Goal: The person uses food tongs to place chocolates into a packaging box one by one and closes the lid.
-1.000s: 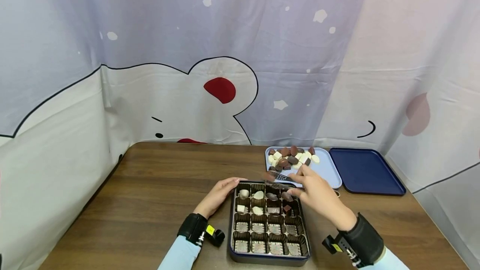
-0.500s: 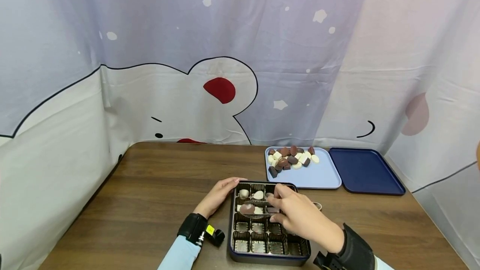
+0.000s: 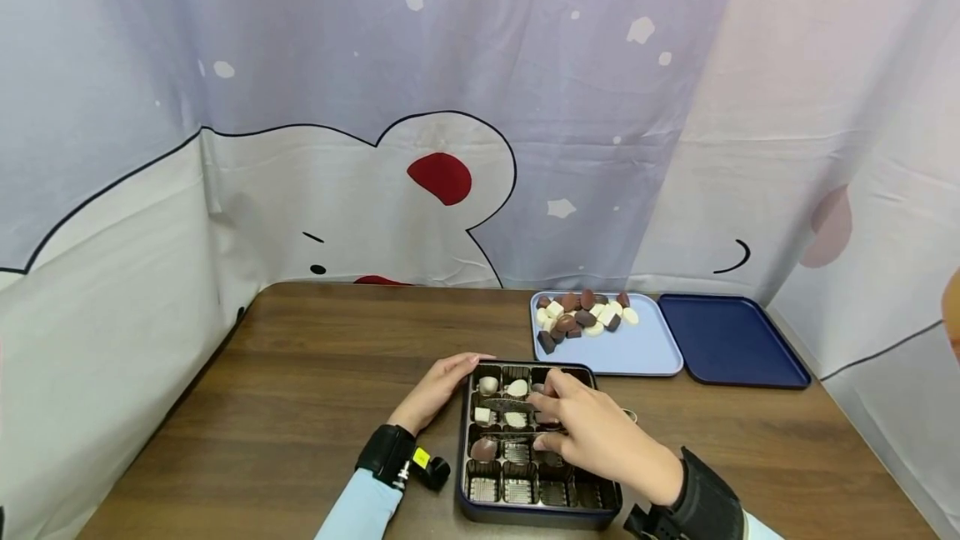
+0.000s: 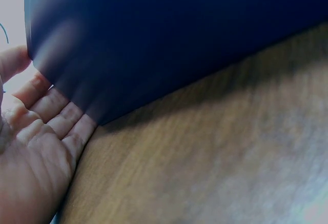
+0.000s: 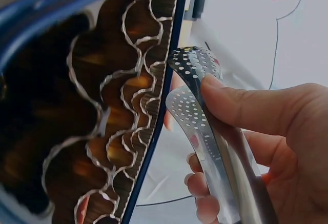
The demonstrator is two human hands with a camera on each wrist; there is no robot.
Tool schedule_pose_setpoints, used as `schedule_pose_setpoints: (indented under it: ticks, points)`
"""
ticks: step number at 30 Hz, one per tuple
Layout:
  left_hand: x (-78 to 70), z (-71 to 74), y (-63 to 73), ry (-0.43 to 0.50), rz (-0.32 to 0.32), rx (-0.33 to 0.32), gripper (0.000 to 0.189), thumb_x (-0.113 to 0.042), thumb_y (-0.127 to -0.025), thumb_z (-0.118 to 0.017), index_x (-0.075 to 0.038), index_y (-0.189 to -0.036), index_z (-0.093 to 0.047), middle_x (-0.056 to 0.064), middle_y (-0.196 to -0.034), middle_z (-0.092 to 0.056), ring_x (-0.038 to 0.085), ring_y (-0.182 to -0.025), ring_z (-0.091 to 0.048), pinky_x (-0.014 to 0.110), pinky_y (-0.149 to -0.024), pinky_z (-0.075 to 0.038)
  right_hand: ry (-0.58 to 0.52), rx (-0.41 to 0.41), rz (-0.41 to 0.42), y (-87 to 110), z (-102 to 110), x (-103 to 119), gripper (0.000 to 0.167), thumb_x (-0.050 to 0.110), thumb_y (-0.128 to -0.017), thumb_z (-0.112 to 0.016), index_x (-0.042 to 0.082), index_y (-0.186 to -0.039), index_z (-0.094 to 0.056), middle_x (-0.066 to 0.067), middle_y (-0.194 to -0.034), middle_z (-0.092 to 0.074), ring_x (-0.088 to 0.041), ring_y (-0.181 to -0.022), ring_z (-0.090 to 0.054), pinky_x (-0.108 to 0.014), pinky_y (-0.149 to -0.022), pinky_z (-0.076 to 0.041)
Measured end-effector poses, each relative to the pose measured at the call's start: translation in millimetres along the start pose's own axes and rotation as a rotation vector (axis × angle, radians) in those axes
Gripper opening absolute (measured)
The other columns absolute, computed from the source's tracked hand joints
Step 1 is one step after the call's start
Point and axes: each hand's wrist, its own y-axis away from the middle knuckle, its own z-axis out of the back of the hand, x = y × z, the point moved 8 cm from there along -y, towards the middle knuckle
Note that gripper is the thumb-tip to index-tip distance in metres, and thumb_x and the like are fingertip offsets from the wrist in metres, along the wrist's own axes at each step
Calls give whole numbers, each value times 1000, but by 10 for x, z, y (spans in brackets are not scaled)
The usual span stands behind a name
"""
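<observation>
My right hand [image 3: 600, 432] grips perforated metal tongs [image 5: 197, 106] over the chocolate box [image 3: 540, 517]. The tongs' two ends stand apart with nothing between them. Near them, an oval brown chocolate [image 3: 483, 449] lies in the leftmost compartment of the third row. White pieces, among them a white oval chocolate [image 3: 517, 388], occupy compartments in the two back rows; my right hand hides compartments on the right. At the far left corner, my left hand [image 3: 435, 394] touches the box side. In the left wrist view its fingers [image 4: 64, 114] lie fairly straight against the dark blue wall.
Behind the box, a light blue tray [image 3: 645, 357] bears a heap of brown, dark and white chocolates [image 3: 585, 319]. A dark blue tray [image 3: 735, 344] lies to its right. All stand on a wooden table [image 3: 315, 390] with a patterned curtain [image 3: 337, 65] behind.
My right hand carried the brown chocolate in the tongs from near the light blue tray leftward over the box. The tongs have let it go in the third row. My left hand stays put.
</observation>
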Motion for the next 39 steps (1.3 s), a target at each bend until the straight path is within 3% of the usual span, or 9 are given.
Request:
schedule_pose_setpoints:
  ticks: [8, 15, 19, 24, 27, 31, 39]
  points:
    - [-8, 25, -9, -30, -16, -8, 42, -39, -101, -41, -13, -129, -59, 6, -127, -61, 15, -119, -55, 30, -103, -39, -52, -9, -64, 7, 144, -162, 53, 29, -78, -76, 2, -123, -64, 8, -86, -35, 0, -65, -33, -16, -54, -32]
    - [19, 21, -16, -23, -4, -2, 44, -39, -101, -41, -11, -131, -58, 8, -130, -59, 15, -121, -53, 32, -105, -37, -100, -66, -181, -1, 327, -519, 56, 27, -79, -76, 0, -125, -61, 7, -89, -42, -2, -66, -37, -18, -54, -36]
    - [12, 6, -14, -6, -2, 6, 43, -36, -102, -41, -9, -131, -57, 9, -130, -59, 15, -119, -54, 32, -105, -37, -106, -112, -283, 24, 430, -838, 58, 28, -81, -74, -3, -127, -58, 1, -92, -45, -9, -69, -41, -22, -56, -37]
    - [0, -8, -11, 7, 2, 13, 43, -36, -102, -41, -8, -131, -57, 9, -131, -59, 15, -120, -54, 32, -104, -38, -83, -157, -517, 179, 494, -1349, 60, 31, -86, -69, -5, -131, -53, -12, -97, -47, -20, -73, -44, -28, -58, -33]
    - [-2, -9, -8, 7, 2, 15, 43, -36, -102, -41, -8, -131, -57, 9, -131, -59, 15, -119, -54, 30, -104, -39, -97, -164, -661, 319, 437, -1659, 63, 33, -88, -66, -7, -133, -50, -22, -105, -47, -28, -79, -48, -33, -57, -35]
    - [9, -8, -2, 7, 1, 18, 45, -36, -102, -42, -7, -132, -55, 10, -130, -59, 14, -118, -56, 28, -101, -41, -124, -126, -788, 477, 268, -2008, 65, 35, -88, -65, -10, -133, -48, -30, -113, -45, -36, -88, -50, -40, -61, -40]
    - [8, -5, -8, 16, 6, 6, 44, -37, -101, -43, -8, -132, -56, 9, -130, -60, 14, -117, -56, 28, -100, -41, -73, -96, -915, 614, 57, -2416, 61, 32, -85, -66, -8, -129, -52, -33, -110, -46, -50, -94, -53, -52, -64, -43]
